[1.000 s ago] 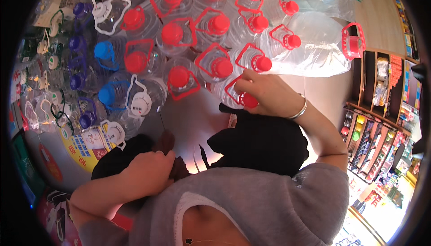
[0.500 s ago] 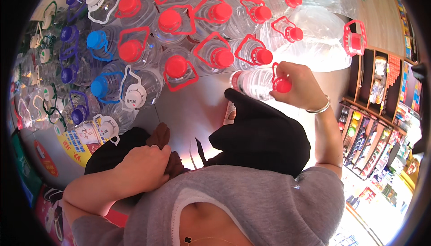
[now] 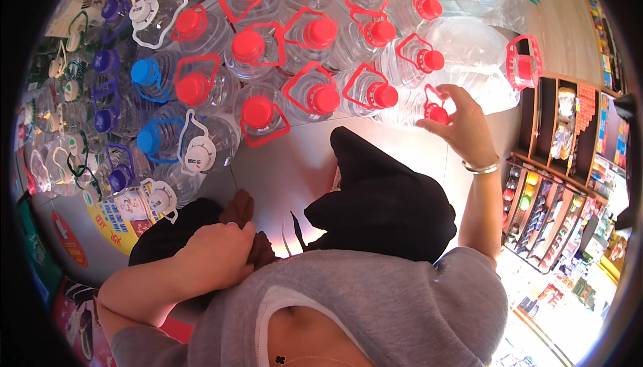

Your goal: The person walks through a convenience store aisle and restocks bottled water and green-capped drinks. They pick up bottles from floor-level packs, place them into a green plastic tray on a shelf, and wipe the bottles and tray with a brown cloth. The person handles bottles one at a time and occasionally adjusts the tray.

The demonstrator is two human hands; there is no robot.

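A clear water bottle (image 3: 406, 107) with a red cap and red carry handle stands at the right end of the front row, beside other red-capped bottles (image 3: 315, 99). My right hand (image 3: 463, 120), with a silver bangle at the wrist, is at its cap. Thumb and fingers are apart on either side of the cap; whether a fingertip touches the handle I cannot tell. My left hand (image 3: 221, 250) is low on the left, in front of my body, its fingers curled round a bunched brown cloth (image 3: 262, 250). Part of that cloth is hidden behind the hand.
Blue-capped (image 3: 149, 138) and white-capped bottles (image 3: 199, 155) stand to the left. A large bulky clear bottle with a red cap (image 3: 524, 69) lies at the far right. Shelves of packaged goods (image 3: 546, 206) line the right side. My dark-clothed knee (image 3: 395, 199) rises over the grey floor.
The red-capped bottle, tilted in my right hand before, has moved away from me and now stands at the row's end. My right fingers have spread from its cap. The left hand stays on the cloth.
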